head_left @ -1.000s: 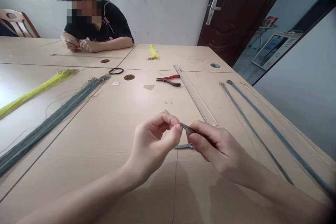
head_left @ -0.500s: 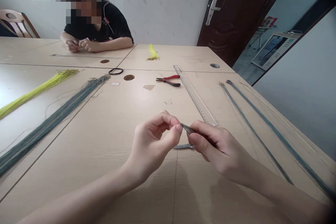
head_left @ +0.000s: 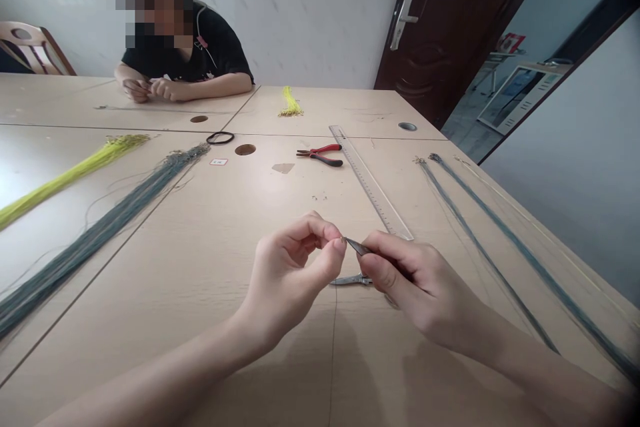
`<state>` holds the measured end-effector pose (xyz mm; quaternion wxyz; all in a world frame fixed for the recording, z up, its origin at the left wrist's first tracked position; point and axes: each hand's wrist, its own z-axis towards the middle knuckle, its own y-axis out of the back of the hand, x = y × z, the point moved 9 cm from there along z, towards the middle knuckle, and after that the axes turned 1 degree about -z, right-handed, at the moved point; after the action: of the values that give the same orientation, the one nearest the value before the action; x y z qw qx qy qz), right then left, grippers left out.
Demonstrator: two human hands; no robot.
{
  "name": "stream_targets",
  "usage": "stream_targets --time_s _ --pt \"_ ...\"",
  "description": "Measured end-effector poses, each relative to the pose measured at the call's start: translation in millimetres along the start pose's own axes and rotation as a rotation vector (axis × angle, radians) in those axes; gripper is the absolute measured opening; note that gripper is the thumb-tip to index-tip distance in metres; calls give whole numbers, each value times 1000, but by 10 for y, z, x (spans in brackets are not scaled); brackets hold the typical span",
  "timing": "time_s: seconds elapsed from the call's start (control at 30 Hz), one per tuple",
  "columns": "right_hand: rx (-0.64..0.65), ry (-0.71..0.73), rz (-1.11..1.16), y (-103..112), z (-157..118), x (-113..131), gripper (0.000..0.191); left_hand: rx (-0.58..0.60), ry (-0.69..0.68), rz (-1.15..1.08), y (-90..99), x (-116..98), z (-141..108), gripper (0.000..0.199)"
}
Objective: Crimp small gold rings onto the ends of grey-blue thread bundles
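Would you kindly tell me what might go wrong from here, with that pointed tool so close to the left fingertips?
The pointed tool in the right grip is right by the left fingertips, so a slip might prick them. The thin thread below the left grip passes close to the metal cutter and could snag there.

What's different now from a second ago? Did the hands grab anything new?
Almost nothing! The whole view shifted a tiny bit, and a little more of the silver tool seems to show under the right hand. Nothing was visibly grabbed or let go. The left hand is still pinching, the right still holds the dark tool, and the pliers and ruler stayed put.
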<state>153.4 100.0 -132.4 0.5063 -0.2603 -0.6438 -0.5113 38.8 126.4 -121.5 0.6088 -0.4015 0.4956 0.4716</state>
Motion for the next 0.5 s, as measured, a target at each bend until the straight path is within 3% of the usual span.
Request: stream_targets --time_s 0.17,0.33,0.5 --pt "-164 -31 95 204 -30 14 36 -7 -4 2 1 5 9 17" --pt "30 -152 74 51 -10 -9 33 -10 0 -27 -13 23 18 17" --pt "38 -149 62 21 -3 10 32 -3 -23 -21 -27 0 12 17"
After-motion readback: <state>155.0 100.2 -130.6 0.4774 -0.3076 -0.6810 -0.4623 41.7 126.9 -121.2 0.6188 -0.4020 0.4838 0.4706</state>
